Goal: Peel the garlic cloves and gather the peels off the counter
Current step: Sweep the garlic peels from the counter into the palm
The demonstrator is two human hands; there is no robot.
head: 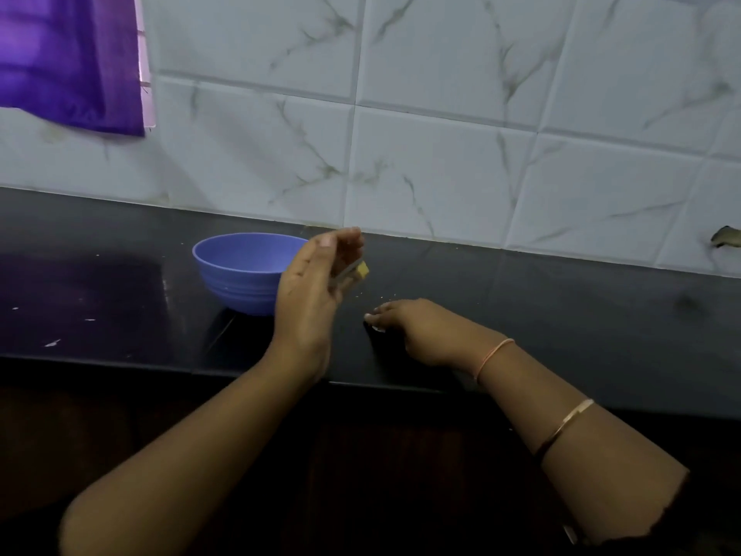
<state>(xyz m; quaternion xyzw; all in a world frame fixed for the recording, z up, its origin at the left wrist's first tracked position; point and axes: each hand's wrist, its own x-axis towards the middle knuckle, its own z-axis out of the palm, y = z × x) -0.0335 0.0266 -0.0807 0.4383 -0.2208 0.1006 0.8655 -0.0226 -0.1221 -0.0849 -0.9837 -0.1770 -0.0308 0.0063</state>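
My left hand [308,290] is raised above the black counter [561,315], just right of the blue bowl [244,266]. Its palm faces right and holds pale garlic peels [355,272], with a yellowish piece sticking out past the fingers. My right hand [417,331] lies low on the counter near the front edge. Its fingers are curled and the fingertips pinch a small pale bit of peel [376,325] against the surface. The inside of the bowl is hidden from this angle. No whole clove is in plain view.
Tiny peel crumbs [361,294] dot the counter between my hands, and a few white flecks [52,343] lie at the far left. A tiled wall backs the counter. A purple cloth [72,62] hangs at the upper left.
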